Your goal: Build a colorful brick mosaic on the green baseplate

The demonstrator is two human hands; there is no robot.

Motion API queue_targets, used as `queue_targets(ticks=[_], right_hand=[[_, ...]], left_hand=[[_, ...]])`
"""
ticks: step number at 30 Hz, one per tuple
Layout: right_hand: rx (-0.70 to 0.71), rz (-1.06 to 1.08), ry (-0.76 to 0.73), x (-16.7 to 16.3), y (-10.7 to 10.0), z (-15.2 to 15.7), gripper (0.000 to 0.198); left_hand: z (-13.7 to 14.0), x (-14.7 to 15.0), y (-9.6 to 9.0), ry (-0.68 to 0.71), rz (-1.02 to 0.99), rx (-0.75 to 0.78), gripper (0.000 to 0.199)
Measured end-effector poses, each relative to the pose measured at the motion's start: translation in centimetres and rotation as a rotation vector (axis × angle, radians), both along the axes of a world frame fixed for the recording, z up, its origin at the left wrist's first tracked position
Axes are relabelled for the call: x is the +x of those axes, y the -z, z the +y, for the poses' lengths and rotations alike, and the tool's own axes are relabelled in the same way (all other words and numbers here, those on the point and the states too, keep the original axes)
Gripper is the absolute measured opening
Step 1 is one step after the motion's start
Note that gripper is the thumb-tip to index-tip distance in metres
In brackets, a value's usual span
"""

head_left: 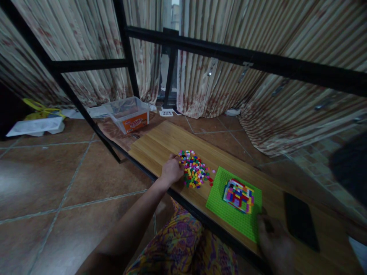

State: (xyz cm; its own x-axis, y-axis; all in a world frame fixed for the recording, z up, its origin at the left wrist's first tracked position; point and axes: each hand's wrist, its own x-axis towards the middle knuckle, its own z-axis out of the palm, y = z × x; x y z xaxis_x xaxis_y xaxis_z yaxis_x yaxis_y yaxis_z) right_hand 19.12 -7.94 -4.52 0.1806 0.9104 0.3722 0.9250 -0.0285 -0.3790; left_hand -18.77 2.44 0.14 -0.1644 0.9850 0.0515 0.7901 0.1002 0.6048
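My left hand (172,169) is at the near left edge of a pile of small coloured toy bricks (196,170). Its fingers are curled together against the bricks; what they pinch, if anything, is too small to tell. To the right of the pile lies a green studded baseplate (219,198). A low, roughly square build of multicoloured bricks (238,195) sits on it. My right hand (273,236), dark and blurred, is at the baseplate's right edge. Its fingers are bent inward, and whatever is in them is hidden.
All this lies on a long wooden board table (160,137) with a black frame edge. A dark flat rectangular object (301,219) is at its right. Beyond the left end stands a clear plastic tub (129,114) with an orange label. Black metal bars (229,53) cross before the curtains.
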Motion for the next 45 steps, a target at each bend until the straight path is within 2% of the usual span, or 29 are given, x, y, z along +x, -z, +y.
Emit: queue_targets(ticks=[8,13,19,32,34,38,39,45], right_hand=[[-0.015,-0.012,0.002,0.0,-0.1,0.0,0.057],[0.003,0.011,-0.017,0.0,0.0,0.0,0.055],[-0.023,0.016,0.019,0.1,0.4,0.0,0.054],[0.001,-0.02,-0.021,0.1,0.0,-0.1,0.05],[0.009,-0.017,-0.036,0.2,0.2,-0.2,0.051],[0.006,-0.006,-0.02,0.4,0.4,-0.1,0.055],[-0.001,-0.004,-0.018,0.4,0.4,-0.1,0.056],[0.001,-0.012,-0.002,0.3,0.4,-0.1,0.058]], left_hand=[[-0.1,0.0,0.1,-0.034,-0.047,-0.005,0.017],[-0.2,-0.8,0.7,0.001,-0.085,0.036,0.03],[-0.7,-1.8,0.3,0.069,-0.105,0.066,0.038],[-1.3,-1.9,0.8,-0.029,-0.134,0.107,0.01],[-1.6,-1.9,1.0,-0.063,-0.247,0.12,0.007],[-1.7,-1.7,1.4,-0.165,-0.896,0.094,0.015],[-1.8,-1.5,1.4,-0.177,-1.008,0.082,0.018],[-2.3,-1.1,0.4,-0.187,-1.273,0.035,0.036]])
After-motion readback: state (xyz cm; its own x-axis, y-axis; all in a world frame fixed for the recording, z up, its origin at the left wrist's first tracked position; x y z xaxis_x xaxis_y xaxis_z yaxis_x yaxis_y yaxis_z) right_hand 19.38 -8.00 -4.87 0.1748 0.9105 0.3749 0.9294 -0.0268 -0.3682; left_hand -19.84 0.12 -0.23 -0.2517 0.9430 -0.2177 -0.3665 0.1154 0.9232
